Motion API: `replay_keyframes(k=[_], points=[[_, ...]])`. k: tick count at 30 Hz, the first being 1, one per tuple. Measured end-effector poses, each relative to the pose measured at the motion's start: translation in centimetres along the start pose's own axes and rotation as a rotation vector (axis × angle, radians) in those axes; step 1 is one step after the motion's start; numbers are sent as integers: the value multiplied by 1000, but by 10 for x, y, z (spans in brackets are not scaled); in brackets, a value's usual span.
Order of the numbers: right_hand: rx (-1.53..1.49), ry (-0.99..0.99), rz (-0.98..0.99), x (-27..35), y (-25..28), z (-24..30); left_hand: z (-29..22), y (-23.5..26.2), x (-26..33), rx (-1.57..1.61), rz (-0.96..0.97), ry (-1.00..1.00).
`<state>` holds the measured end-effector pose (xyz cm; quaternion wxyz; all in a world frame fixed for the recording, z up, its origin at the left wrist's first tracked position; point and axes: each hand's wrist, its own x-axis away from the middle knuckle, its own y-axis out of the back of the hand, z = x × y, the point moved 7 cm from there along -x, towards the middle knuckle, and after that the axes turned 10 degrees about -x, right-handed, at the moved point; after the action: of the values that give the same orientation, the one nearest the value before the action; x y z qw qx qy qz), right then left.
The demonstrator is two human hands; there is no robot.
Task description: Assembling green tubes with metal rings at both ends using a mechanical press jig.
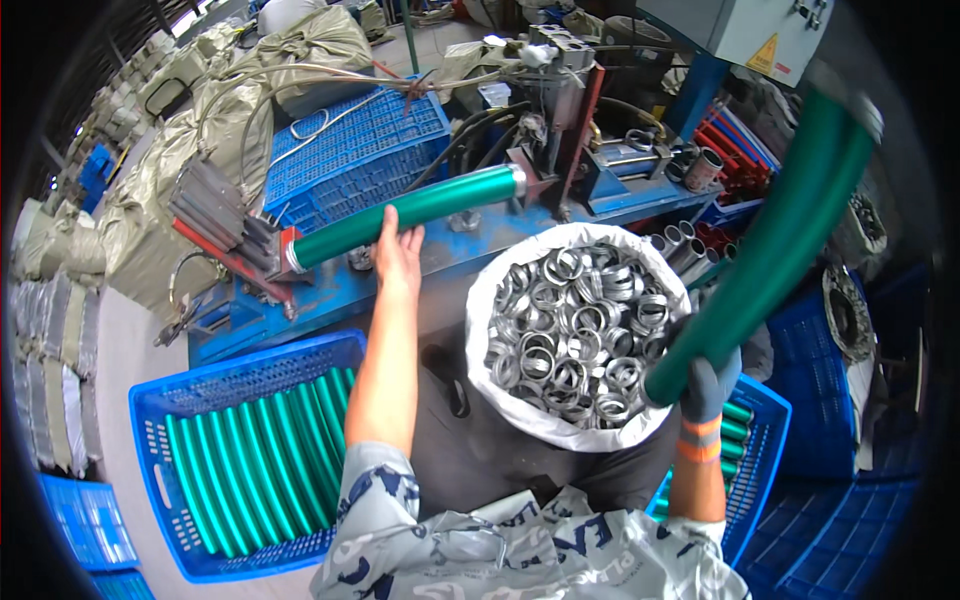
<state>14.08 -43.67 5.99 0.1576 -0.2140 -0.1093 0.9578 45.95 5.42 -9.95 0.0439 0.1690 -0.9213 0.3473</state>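
Observation:
A green tube (420,208) lies slantwise between the two end fittings of a blue bench machine (480,240), with a silver ring at each end. My bare left hand (398,255) is at its underside, fingers stretched and apart, one fingertip over the tube. My right hand (710,385), in a grey glove, is closed around what look like two long green tubes (770,260) side by side, raised steeply to the upper right. They are blurred, with a silver ring at the top. Their lower end is beside a white-lined round container (480,350) full of loose metal rings (575,335).
A blue crate (150,450) of green tubes stands at the lower left, and another blue crate (770,440) with tubes at the right. Behind the bench are a blue slatted crate (350,150) and wrapped sacks (160,220). A grey control box (740,35) hangs at the upper right.

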Motion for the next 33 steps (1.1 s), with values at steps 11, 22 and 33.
replay_keyframes(k=[11,22,33], points=[[27,-118,-97,73,31,10,42,49,-75,-19,-121,109],[-34,-199,-95,76,27,-9,67,31,-80,60,-99,145],[-59,-218,-89,79,13,-20,52,32,-69,-125,-274,110]])
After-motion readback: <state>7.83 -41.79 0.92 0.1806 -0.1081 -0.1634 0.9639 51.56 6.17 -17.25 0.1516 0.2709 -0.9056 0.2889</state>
